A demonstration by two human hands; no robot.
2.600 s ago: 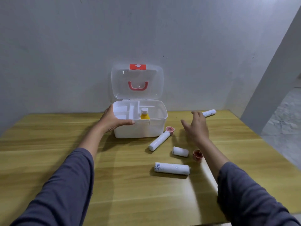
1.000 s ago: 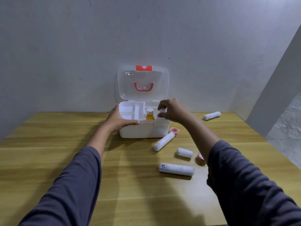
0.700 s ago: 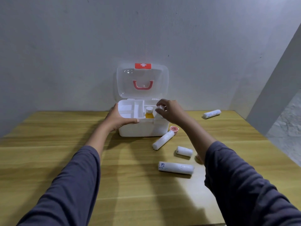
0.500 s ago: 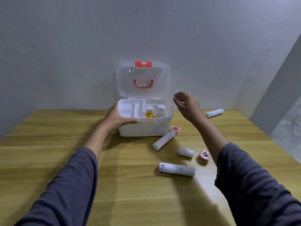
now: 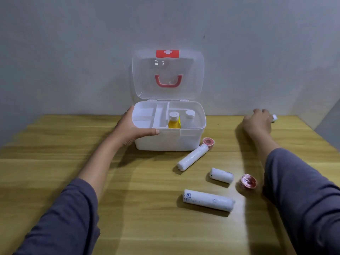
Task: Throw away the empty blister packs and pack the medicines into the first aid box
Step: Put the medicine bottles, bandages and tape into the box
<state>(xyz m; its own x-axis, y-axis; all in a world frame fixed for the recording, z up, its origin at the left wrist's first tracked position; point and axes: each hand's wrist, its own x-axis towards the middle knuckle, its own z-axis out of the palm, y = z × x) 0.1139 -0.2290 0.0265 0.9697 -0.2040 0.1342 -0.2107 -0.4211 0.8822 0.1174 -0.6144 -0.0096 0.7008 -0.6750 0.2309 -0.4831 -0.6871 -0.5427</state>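
First aid box (image 5: 169, 138) is sitting at the back of the wooden table (image 5: 55, 162), close to the grey wall (image 5: 73, 52). Clear lid (image 5: 167, 74) is standing upright, red handle (image 5: 168, 82) and red cross label (image 5: 167, 53) showing through it.

Left hand (image 5: 131, 128) is gripping the box's front-left corner: thumb lying along the front rim, fingers wrapping the left side. It is holding the box, nothing else in it.

Inside: white divider tray (image 5: 149, 118) is occupying the left part. Yellow bottle (image 5: 174, 121) with a white cap is standing upright just right of the tray, white-capped bottle (image 5: 190, 114) is standing behind and to its right. Both are in the right compartment.

Right hand (image 5: 257, 124) is reaching out to the far right of the table, well apart from the box, fingers curling over a small white roll (image 5: 274, 118). Only the roll's tip is showing past the knuckles; cannot tell whether the hand is actually clasping it or just lying on it.

On the table in front of the box:
- long white roll (image 5: 192, 158), lying diagonally, upper end touching a small pink cup (image 5: 208, 142) by the box's front-right corner
- short white roll (image 5: 221, 175), nearer the person
- second pink cup (image 5: 248, 183), tilted on its side, just right of the short roll
- printed white roll (image 5: 208, 200), nearest the person
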